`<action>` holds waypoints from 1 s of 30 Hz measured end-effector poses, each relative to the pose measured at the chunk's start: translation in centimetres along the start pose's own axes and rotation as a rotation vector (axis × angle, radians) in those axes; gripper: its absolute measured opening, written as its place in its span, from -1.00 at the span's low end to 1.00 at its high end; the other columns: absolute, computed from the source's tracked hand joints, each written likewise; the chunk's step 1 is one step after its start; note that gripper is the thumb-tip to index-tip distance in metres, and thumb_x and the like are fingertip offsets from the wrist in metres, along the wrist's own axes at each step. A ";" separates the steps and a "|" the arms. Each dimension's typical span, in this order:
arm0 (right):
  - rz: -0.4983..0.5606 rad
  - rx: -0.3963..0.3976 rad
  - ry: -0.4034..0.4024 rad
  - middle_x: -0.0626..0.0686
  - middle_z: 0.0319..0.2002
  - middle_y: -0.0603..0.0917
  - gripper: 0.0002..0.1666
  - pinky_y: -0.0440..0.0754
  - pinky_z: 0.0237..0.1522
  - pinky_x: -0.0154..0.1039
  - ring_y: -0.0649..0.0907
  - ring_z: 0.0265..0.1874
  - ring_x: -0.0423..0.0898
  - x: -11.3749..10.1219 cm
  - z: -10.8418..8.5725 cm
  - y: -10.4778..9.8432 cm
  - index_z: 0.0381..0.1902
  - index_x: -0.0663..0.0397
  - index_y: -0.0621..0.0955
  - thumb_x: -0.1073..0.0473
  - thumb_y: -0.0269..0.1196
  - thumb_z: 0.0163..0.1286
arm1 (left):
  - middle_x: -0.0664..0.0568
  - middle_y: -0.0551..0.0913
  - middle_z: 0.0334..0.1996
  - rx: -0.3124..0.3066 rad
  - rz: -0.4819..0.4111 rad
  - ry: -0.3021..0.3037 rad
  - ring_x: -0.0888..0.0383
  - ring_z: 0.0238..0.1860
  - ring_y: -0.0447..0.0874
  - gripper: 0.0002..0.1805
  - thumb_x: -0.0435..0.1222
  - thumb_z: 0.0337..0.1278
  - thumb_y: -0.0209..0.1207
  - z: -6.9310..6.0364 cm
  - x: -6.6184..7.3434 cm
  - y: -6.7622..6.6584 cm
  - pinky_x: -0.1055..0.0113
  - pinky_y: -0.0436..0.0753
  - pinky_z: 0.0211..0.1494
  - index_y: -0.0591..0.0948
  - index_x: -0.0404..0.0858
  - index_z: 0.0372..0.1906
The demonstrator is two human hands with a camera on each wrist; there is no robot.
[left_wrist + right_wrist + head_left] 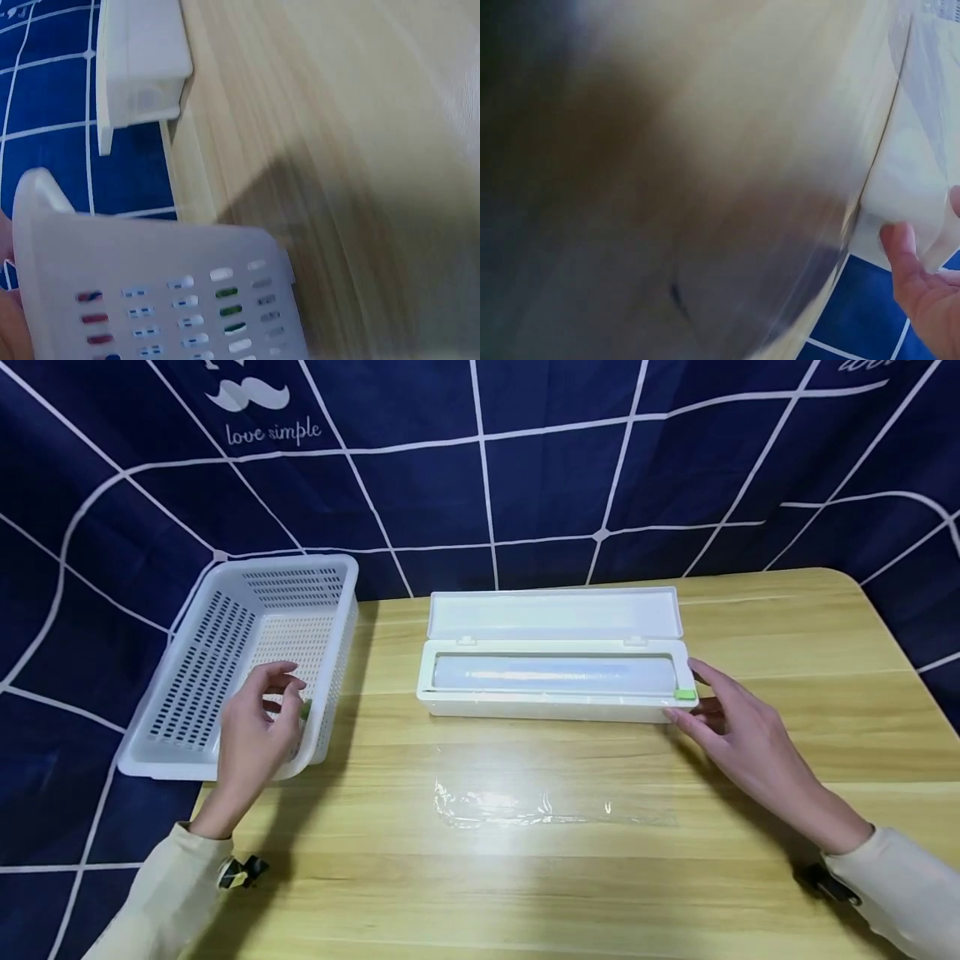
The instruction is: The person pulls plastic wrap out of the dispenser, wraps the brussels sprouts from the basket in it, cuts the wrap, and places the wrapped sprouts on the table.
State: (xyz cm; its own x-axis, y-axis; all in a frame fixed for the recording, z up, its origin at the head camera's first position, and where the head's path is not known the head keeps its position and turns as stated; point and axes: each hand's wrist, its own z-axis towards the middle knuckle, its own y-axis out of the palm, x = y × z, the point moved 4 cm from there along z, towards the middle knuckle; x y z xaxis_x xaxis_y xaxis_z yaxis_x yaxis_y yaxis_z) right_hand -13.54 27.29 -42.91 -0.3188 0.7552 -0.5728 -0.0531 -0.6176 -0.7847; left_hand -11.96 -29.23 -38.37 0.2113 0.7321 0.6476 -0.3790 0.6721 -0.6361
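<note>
A white cling film dispenser (555, 706) stands on the table with its lid (555, 614) raised. Inside lies a roll of cling film (555, 675), and a small green slider (686, 694) sits at its right front corner. A clear sheet of film (517, 810) stretches from the front edge onto the wood. My right hand (750, 752) grips the dispenser's right end, thumb at the front. Over the white basket (341, 635) is my left hand (258, 718), fingers loosely bent with a gap to the thumb. Something green (305, 709), mostly hidden, shows beside that thumb inside the basket.
The slotted basket takes up the left end of the wooden table (525, 893). Behind the table hangs a dark blue cloth (547, 485) with white lines. In the left wrist view, green shows through the slots of the basket wall (165, 255).
</note>
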 end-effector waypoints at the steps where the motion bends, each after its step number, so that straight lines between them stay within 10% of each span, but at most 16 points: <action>1: 0.009 -0.008 0.003 0.30 0.08 0.73 -0.05 0.42 -0.14 -0.77 0.79 -0.16 0.14 0.0 0.1 0.0 0.67 0.06 0.36 0.28 0.53 0.43 | -0.18 0.81 -0.20 -0.013 0.017 -0.026 0.41 -0.29 0.60 -0.69 -0.51 0.44 0.11 0.1 -0.2 -0.1 0.61 0.49 -0.26 0.69 -0.42 0.16; 9: 0.041 -0.036 0.013 0.41 0.13 0.70 -0.07 0.38 -0.11 -0.80 0.80 -0.10 0.29 0.3 0.4 0.0 0.67 0.13 0.33 0.33 0.50 0.46 | -0.28 0.80 -0.08 -0.216 0.188 -0.124 -0.19 -0.11 0.78 -0.67 -0.34 0.53 0.18 1.1 -1.6 -0.4 0.39 0.51 -0.21 0.66 -0.39 0.23; 18: 0.040 -0.048 0.041 0.42 0.14 0.68 -0.08 0.36 -0.11 -0.80 0.79 -0.06 0.34 0.7 0.5 0.1 0.68 0.12 0.31 0.30 0.48 0.49 | -0.42 0.70 0.09 -0.371 0.216 -0.135 -0.35 0.00 0.74 -0.59 -0.31 0.50 0.27 2.3 -3.2 -0.2 -0.21 0.63 -0.03 0.61 -0.47 0.27; 30: 0.062 -0.056 0.036 0.28 -0.05 0.70 -0.10 0.41 -0.16 -0.77 0.79 -0.11 0.31 0.9 0.9 0.3 0.65 0.20 0.28 0.33 0.45 0.50 | -0.52 0.58 0.24 -0.572 0.253 -0.216 -0.46 0.14 0.66 -0.47 -0.22 0.59 0.20 3.4 -4.8 0.8 -0.36 0.62 0.12 0.52 -0.52 0.40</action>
State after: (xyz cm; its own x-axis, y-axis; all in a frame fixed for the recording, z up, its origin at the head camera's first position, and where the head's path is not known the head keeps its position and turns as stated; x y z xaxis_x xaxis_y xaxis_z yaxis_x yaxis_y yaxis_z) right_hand -14.66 27.64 -43.45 -0.2853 0.7240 -0.6280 0.0187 -0.6509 -0.7589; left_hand -16.37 -32.65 -40.56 -0.0293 0.8763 0.4809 0.1582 0.4791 -0.8634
